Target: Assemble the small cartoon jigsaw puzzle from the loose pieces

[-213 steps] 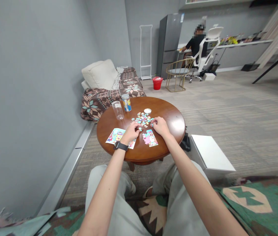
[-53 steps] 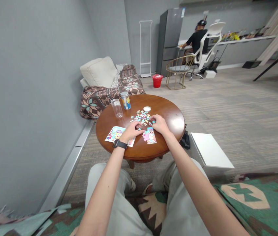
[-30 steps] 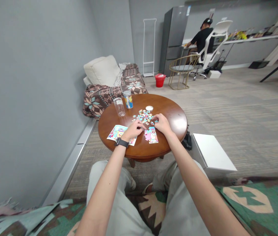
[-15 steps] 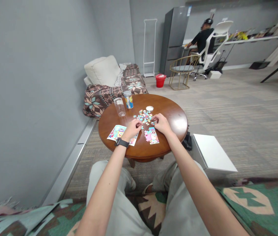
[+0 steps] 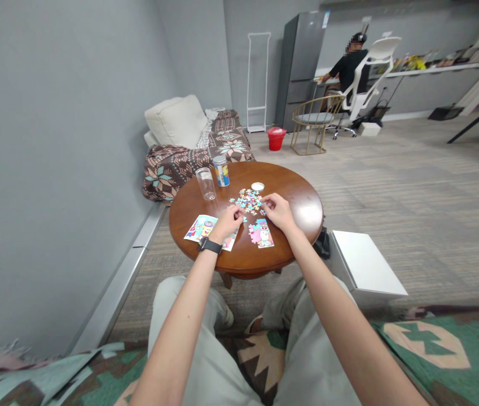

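Note:
On a round dark-wood table point(image 5: 300, 194), loose pastel jigsaw pieces point(image 5: 247, 201) lie in a scattered pile. My left hand point(image 5: 228, 221) rests just in front of the pile, fingers curled above a printed cartoon picture card point(image 5: 205, 230) and partly covering its corner. My right hand point(image 5: 278, 212) reaches the pile's right edge, its fingertips close together among the pieces. A small assembled section of cartoon jigsaw point(image 5: 261, 233) lies between my hands, touching neither. Whether either hand holds a piece is hidden.
A clear glass point(image 5: 206, 184), a blue-and-yellow can point(image 5: 221, 171) and a white lid point(image 5: 258, 186) stand on the table. A white box point(image 5: 364, 262) sits to its right, a patterned sofa point(image 5: 192, 163) behind it. A seated person point(image 5: 349, 70) works at a far desk.
My hands have stayed over the pile with only small shifts. The left hand has drawn slightly back from the assembled section, and the view has tilted a little since the earliest frame.

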`<action>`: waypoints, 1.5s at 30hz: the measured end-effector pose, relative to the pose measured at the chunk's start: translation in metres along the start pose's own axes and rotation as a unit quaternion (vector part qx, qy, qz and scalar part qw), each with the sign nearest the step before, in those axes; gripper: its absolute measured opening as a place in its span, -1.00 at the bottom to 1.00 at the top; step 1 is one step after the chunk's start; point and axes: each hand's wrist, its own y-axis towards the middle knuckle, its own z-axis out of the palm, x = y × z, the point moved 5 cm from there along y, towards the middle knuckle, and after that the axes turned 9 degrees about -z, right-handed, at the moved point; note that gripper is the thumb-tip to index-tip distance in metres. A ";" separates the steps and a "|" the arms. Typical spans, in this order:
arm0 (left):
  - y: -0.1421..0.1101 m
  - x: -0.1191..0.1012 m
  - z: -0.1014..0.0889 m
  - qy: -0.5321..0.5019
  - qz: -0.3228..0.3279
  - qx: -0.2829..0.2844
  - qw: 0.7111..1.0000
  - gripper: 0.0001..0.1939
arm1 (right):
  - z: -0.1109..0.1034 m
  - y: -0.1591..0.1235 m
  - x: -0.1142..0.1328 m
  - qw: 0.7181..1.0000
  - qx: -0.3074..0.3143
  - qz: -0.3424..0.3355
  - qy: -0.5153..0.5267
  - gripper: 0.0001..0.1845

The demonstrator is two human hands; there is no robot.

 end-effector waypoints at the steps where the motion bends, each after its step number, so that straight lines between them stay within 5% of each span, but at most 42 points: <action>1: 0.000 0.000 0.000 0.002 0.000 0.001 1.000 -0.83 | 0.000 0.000 -0.001 1.000 -0.001 0.004 0.003 -0.84; 24: -0.001 0.001 0.001 -0.005 -0.011 -0.003 1.000 -0.81 | 0.004 -0.001 -0.008 0.999 0.008 0.026 0.040 -0.65; 45: -0.001 0.000 0.001 -0.010 -0.013 -0.004 1.000 -0.81 | 0.004 0.000 -0.010 0.999 0.014 0.044 0.014 -0.79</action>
